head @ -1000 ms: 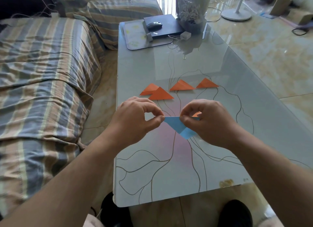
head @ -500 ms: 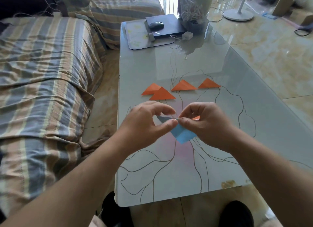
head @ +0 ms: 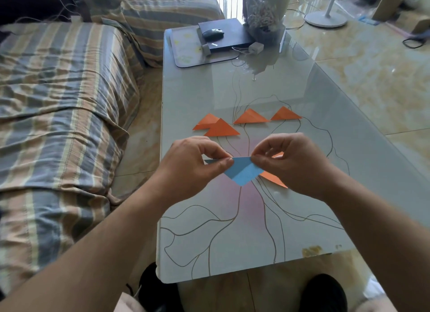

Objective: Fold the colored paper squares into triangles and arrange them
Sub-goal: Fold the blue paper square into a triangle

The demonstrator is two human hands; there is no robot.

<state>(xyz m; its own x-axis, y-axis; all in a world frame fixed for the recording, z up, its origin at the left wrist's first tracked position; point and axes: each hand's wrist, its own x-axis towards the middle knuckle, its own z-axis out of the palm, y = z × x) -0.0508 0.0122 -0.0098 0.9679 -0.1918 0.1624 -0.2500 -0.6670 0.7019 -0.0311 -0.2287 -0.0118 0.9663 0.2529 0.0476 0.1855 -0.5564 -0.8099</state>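
Note:
A folded blue paper triangle (head: 243, 172) hangs point down just above the glass table (head: 232, 237). My left hand (head: 195, 165) pinches its left upper corner and my right hand (head: 295, 162) pinches its right upper corner. Several folded orange triangles lie in a row farther back: two overlapping ones (head: 217, 126), one in the middle (head: 251, 117) and one on the right (head: 285, 113). Another orange paper (head: 273, 177) lies under my right hand, mostly hidden.
A striped sofa (head: 58, 106) runs along the table's left side. At the table's far end stand a mat (head: 186, 46), a black laptop with a mouse (head: 213, 33) and a clear container (head: 264, 11). A fan base (head: 325, 18) stands on the tiled floor.
Both hands have kept pinching the blue paper; they drew close together half a second ago and are now apart again, with the triangle's top edge stretched flat between them.

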